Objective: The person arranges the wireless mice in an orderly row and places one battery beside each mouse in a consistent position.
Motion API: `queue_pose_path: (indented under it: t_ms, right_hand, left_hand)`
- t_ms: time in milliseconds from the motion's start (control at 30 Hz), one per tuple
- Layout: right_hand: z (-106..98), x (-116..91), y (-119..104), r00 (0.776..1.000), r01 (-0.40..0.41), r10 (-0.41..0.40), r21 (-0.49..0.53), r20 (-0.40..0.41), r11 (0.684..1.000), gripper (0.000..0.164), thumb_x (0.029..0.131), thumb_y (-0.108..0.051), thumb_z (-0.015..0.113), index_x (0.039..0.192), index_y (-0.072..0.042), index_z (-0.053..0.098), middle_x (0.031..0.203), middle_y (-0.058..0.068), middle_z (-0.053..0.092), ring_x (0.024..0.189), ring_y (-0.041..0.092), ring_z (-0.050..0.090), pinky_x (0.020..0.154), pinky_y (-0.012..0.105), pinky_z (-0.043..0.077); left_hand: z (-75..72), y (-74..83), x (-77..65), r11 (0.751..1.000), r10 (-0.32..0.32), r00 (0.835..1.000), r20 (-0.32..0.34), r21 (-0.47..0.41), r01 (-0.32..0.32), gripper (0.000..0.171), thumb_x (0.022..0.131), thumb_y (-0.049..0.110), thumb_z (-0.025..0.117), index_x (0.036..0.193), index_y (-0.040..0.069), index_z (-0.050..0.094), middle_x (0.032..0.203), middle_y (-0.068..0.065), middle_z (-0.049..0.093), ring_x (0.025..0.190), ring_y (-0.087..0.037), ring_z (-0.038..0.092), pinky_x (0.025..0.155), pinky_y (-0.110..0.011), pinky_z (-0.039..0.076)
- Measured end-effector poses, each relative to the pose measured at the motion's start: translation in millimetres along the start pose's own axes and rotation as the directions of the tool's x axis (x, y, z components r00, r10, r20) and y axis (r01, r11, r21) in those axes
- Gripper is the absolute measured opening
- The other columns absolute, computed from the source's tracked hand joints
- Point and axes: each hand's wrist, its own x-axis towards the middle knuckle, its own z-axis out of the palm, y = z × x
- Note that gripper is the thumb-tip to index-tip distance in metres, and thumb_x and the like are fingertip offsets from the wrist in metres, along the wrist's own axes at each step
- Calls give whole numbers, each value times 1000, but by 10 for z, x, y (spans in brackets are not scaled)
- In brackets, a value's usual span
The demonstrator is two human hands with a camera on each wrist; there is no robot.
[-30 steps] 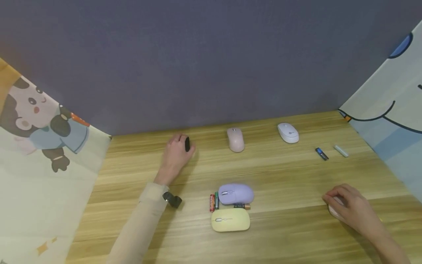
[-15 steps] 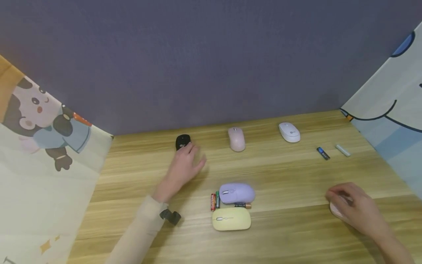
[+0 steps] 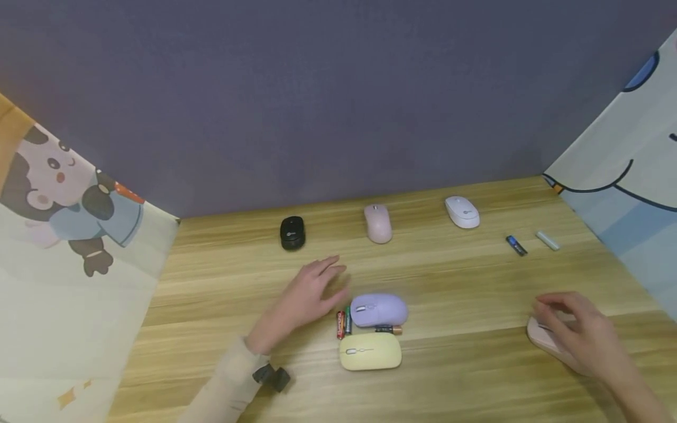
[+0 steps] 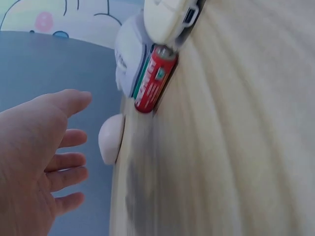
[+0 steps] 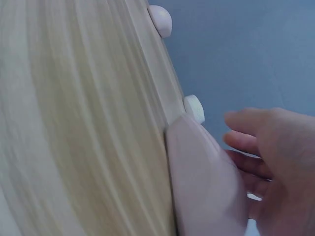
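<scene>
My left hand (image 3: 304, 296) is over the table with fingers spread, holding nothing. Nearest its thumb are a red battery (image 3: 340, 325), a green battery (image 3: 347, 321) and a purple mouse (image 3: 379, 310). Just in front of the purple mouse lies a yellow mouse (image 3: 370, 352), with a dark battery (image 3: 388, 329) between the two. At the right, my right hand (image 3: 589, 341) is over a pale pink mouse (image 3: 545, 339), hiding part of it. In the right wrist view, its loosely bent fingers (image 5: 246, 142) are beside the mouse's top, with nothing visible between them.
Along the back stand a black mouse (image 3: 292, 232), another pink mouse (image 3: 378, 224) and a white mouse (image 3: 462, 212). A dark blue battery (image 3: 516, 245) and a pale battery (image 3: 547, 240) lie back right. Grey panel (image 3: 338, 106) borders the table (image 3: 449, 388) behind.
My left hand has left the black mouse and moved toward me and right, toward the batteries, uncovering that mouse. My right hand has shifted slightly right, showing more of the pale pink mouse.
</scene>
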Motion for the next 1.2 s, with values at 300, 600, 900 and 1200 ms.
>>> queue_pose_path:
  t_ms: [300, 600, 900, 1200]
  right_hand:
    - [-49, -66, 109, 993, 46, -39, -59, 109, 997, 36, 84, -12, 86, 116, -9, 70, 117, -8, 61, 108, -26, 34, 78, -2, 29]
    - [-105, -97, 197, 952, -2, 47, -148, 302, 989, 62, 75, -26, 93, 128, -14, 65, 128, 14, 57, 115, 12, 46, 81, 32, 43]
    - [-179, -130, 272, 925, 25, 37, -157, 379, 987, 89, 73, -24, 94, 148, -10, 49, 135, 23, 49, 113, 44, 45, 79, 62, 47]
    - [-223, -105, 335, 932, 140, -48, -233, 360, 962, 86, 66, -24, 97, 142, -21, 57, 120, 17, 59, 100, 8, 51, 68, 32, 48]
  left_hand:
    - [35, 151, -114, 998, 64, 998, -12, -23, -64, 55, 97, 39, 71, 138, 5, 62, 150, -20, 54, 136, -38, 55, 116, -56, 43]
    - [40, 319, -208, 987, 162, 986, 35, -17, -161, 60, 97, 48, 69, 142, 10, 60, 153, -18, 52, 142, -33, 50, 117, -56, 41]
    - [87, 437, -258, 974, 222, 967, 124, -80, -213, 75, 93, 56, 70, 151, 13, 50, 160, -16, 43, 149, -30, 41, 121, -57, 35]
    - [163, 496, -297, 978, 207, 958, 199, -66, -197, 78, 94, 60, 67, 154, 14, 48, 165, -10, 36, 152, -26, 36, 126, -53, 29]
